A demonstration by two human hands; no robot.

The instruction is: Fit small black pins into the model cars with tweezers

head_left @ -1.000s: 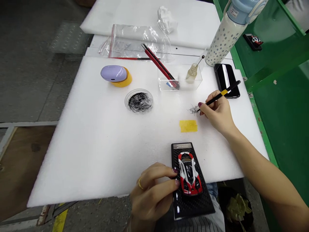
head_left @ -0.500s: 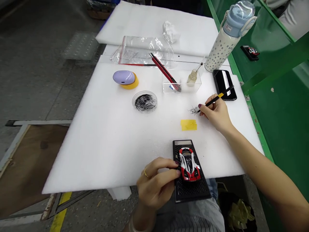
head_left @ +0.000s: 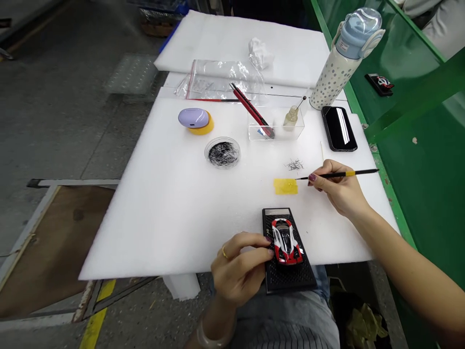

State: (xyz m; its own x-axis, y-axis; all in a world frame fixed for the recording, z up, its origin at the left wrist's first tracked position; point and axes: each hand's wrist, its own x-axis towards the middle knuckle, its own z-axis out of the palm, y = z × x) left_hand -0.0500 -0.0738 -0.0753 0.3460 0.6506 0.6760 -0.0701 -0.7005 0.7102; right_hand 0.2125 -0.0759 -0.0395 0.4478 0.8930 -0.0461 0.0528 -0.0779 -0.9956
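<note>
Over the white foam sheet point(head_left: 145, 232), the person's right hand point(head_left: 339, 189) has thumb and fingers closed on a slim black stick with a yellow band point(head_left: 349, 173), its fine tip pointing left. That tip ends just at the corner of a yellow rectangular patch point(head_left: 285, 186); from here, I cannot tell whether they touch. A loose tuft of fine black fibres point(head_left: 295, 165) lies just above. The left hand point(head_left: 236, 266), wearing a gold ring point(head_left: 224, 252), has its fingertips point(head_left: 269, 252) together against the edge of a black rectangular display base point(head_left: 290, 278). A red-and-white model sports car point(head_left: 286, 241) sits on that base, near the foam's front edge. Farther off are a round clear dish of black fibres point(head_left: 222, 152), a clear plastic box point(head_left: 276, 131) holding a red craft knife point(head_left: 252, 110), and a glossy black smartphone point(head_left: 339, 128).
</note>
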